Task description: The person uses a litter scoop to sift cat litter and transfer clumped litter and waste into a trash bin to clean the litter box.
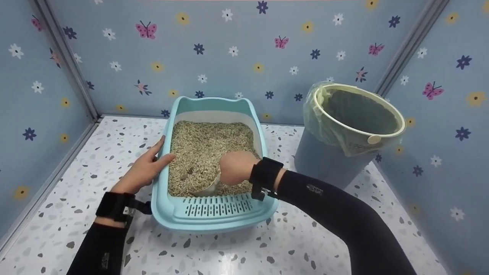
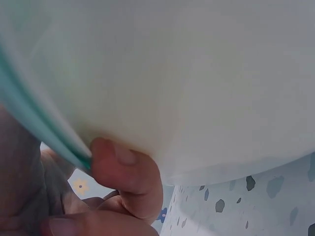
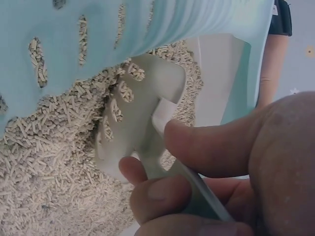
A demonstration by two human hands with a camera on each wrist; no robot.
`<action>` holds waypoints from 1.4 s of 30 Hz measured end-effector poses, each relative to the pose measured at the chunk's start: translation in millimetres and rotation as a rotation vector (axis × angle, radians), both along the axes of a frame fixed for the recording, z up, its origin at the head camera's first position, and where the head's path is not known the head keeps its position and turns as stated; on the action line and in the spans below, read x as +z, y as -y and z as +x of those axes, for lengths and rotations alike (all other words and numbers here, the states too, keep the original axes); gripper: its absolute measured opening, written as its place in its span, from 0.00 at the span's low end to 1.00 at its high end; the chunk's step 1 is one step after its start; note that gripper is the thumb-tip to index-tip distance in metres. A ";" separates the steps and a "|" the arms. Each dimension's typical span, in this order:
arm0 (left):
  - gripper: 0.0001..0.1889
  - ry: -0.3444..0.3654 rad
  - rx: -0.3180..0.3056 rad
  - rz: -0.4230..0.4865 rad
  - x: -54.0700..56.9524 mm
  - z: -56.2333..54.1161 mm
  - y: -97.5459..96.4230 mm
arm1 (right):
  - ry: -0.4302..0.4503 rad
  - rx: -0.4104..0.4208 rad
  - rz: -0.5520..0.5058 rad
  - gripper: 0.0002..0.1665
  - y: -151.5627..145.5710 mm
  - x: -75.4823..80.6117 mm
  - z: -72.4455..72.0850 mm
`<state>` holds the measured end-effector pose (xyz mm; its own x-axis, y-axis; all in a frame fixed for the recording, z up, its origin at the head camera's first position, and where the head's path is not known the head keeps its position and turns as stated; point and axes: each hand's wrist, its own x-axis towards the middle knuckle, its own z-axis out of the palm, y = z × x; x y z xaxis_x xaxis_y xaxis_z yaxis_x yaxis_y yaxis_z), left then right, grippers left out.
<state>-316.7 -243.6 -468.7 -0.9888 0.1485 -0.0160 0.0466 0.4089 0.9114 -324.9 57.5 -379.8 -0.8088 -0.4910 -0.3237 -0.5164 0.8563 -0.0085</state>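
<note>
A light blue litter box (image 1: 214, 226) stands on the floor, filled with pale pellet litter (image 1: 206, 141). My left hand (image 1: 145, 168) grips its left rim, thumb over the top edge; in the left wrist view curled fingers (image 2: 130, 172) press the outer wall from below. In my right hand (image 1: 237, 167) is a pale slotted litter scoop (image 3: 157, 78), its handle pinched between thumb and fingers. The scoop's slotted edge is sunk in the litter near the front, close beside the slotted ledge (image 1: 217, 206). Pellets show through the scoop's slots.
Right of the box stands a grey-blue bin (image 1: 324, 160) with a cream rim and a thin plastic liner (image 1: 324, 126) folded over it. Flower-and-butterfly panels (image 1: 237, 57) enclose the back and sides. The floor (image 1: 183, 256) is white with grey speckles.
</note>
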 end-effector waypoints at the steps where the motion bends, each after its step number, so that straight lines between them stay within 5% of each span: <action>1: 0.47 0.000 0.001 0.001 -0.3 0.1 0.2 | 0.007 0.003 0.000 0.25 1.2 -3.2 -1.2; 9: 0.48 0.014 -0.008 0.021 -1.3 -1.5 0.0 | 0.113 -0.026 -0.013 0.25 10.0 -22.7 -11.0; 19: 0.48 0.020 0.005 0.015 -1.3 -2.2 0.0 | 0.224 0.026 -0.002 0.31 16.1 -28.0 -29.0; 42: 0.46 0.016 -0.006 0.032 -2.5 -2.3 1.7 | 0.224 0.062 -0.039 0.35 25.7 -35.1 -47.5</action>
<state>-319.0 -245.3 -471.2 -0.9875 0.1552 -0.0267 0.0346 0.3793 0.9246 -372.4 31.9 -414.9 -0.6871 -0.5532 -0.4711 -0.5495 0.8198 -0.1611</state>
